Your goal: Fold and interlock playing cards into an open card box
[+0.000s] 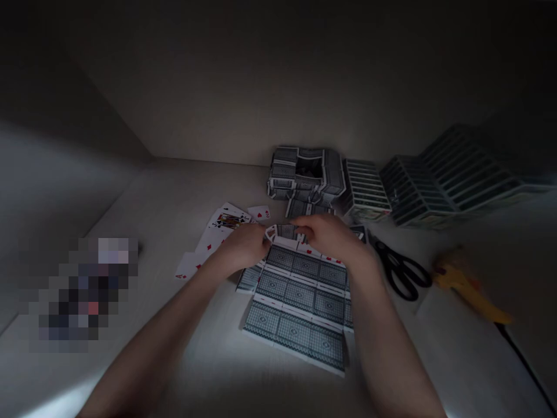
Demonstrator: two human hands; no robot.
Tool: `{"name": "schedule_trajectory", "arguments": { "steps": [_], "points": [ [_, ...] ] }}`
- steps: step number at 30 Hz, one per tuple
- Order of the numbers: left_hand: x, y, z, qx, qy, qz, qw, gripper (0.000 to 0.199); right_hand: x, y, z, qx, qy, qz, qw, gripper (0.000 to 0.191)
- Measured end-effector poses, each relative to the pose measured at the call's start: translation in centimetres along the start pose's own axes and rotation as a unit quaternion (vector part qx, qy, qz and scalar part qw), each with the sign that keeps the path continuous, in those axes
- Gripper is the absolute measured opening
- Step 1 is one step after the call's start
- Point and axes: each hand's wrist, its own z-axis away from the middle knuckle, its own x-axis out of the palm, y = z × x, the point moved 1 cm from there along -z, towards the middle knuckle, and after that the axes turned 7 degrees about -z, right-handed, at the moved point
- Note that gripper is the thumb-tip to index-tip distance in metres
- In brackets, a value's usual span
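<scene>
My left hand (245, 247) is closed, its fingertips pinching the left end of a small folded playing-card piece (287, 232). At the right end of the same piece, my right hand (328, 235) has its thumb and fingers closed on it. Just below both hands lies a panel of joined playing cards (298, 296), blue-grey patterned backs up, in stepped rows with white edges. Red pips show along its far edge. Loose playing cards (224, 226), face up, are spread beside my left hand.
A box-like card structure (307, 171) with an opening stands at the back. Slatted card stacks (368, 186) and larger ones (461, 168) stretch to the right. Black-handled scissors (402, 270) and a yellow glue gun (472, 290) with a cord lie right. A blurred-out patch covers something left.
</scene>
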Motion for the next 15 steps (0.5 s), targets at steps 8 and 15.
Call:
{"name": "schedule_trajectory", "arguments": {
  "steps": [8, 15],
  "points": [
    [-0.5, -0.3, 0.2, 0.023, 0.007, 0.0, 1.0, 0.028, 0.1, 0.0, 0.0, -0.009, 0.008, -0.002, 1.0, 0.032],
    [-0.8, 0.2, 0.8, 0.012, 0.002, -0.039, 0.999, 0.023, 0.4, -1.0, -0.2, -0.005, 0.01, 0.042, 0.999, 0.032]
  ]
}}
